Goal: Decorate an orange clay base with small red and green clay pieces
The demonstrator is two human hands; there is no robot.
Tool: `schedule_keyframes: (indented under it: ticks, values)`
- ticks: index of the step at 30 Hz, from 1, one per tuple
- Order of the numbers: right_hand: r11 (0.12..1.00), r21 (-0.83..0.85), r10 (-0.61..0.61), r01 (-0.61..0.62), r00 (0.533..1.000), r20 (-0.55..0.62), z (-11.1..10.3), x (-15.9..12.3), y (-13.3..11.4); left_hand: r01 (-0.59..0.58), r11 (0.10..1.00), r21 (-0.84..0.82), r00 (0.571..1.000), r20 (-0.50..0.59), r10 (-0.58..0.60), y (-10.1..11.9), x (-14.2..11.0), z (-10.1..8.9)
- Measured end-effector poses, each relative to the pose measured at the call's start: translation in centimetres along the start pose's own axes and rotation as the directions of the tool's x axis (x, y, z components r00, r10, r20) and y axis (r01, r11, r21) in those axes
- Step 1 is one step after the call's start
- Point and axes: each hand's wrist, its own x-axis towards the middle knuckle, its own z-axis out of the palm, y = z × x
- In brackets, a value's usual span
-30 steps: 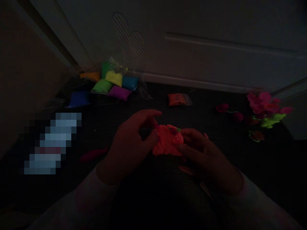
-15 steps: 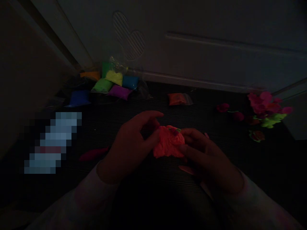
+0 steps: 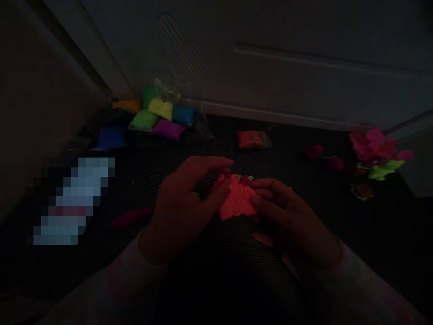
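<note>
At the far side, a dark grey wall (image 3: 287,27) with a ribbed heart (image 3: 184,52) in relief. Before it, a black table (image 3: 280,169). At far left on the table, heaped packs (image 3: 161,109) in yellow, greens, blue, purple and orange, with a dark blue pack (image 3: 111,137) on their near left. At the middle, left hand (image 3: 184,198), pinching clay (image 3: 237,203) by its left edge, with thumb in front and index finger stretched out above. Opposite, right hand (image 3: 291,216), grasping the clay's right edge, with thumb over it and other fingers partly hidden. At left, a pale patch (image 3: 77,198), pixelated. At far right, pink flowers (image 3: 370,144) with a yellow-green leaf (image 3: 385,169) on the near side. Between both hands, the clay: red, crumpled, with a dark bud (image 3: 246,180) at its far edge. Too dark to tell about contact with the table. Left of the left hand, a magenta tool (image 3: 131,216). Beyond the clay, a red-orange pack (image 3: 250,139). Near the flowers, a rosette (image 3: 361,191) and two dark pink balls (image 3: 334,163). Just nearer than the right hand, a pink strip (image 3: 263,239).
</note>
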Motion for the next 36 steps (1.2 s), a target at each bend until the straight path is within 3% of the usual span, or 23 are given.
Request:
schedule_keyframes:
  ticks: [4,9,14,20,31,36]
  values:
    - [0.996,-0.076,-0.052,0.047,0.997,-0.065,0.1,0.4,0.2,-0.021,1.000,-0.003,0.999,-0.039,0.021,0.1,-0.1,0.1]
    - [0.972,-0.180,-0.167,0.152,0.984,-0.068,-0.2,1.3,0.5,-0.070,0.997,-0.014,0.986,0.152,0.072,0.0,-0.3,1.3]
    - [0.925,-0.337,-0.207,0.173,0.976,-0.067,-0.2,1.4,0.4,-0.091,0.996,0.012,0.973,0.212,0.086,-0.8,-0.7,2.7]
    - [0.857,-0.497,-0.201,0.134,0.976,-0.083,-0.4,0.9,-0.1,-0.093,0.993,0.070,0.977,0.200,0.077,-1.1,-0.7,3.1]
    - [0.715,-0.681,-0.278,0.161,0.958,-0.065,-0.7,1.1,-0.2,-0.268,0.958,0.100,0.956,0.149,0.252,-1.5,-0.8,3.8]
    - [0.659,-0.728,-0.323,0.188,0.945,-0.048,-0.8,1.1,-0.1,-0.285,0.949,0.131,0.947,0.193,0.258,-1.5,-0.9,4.0]
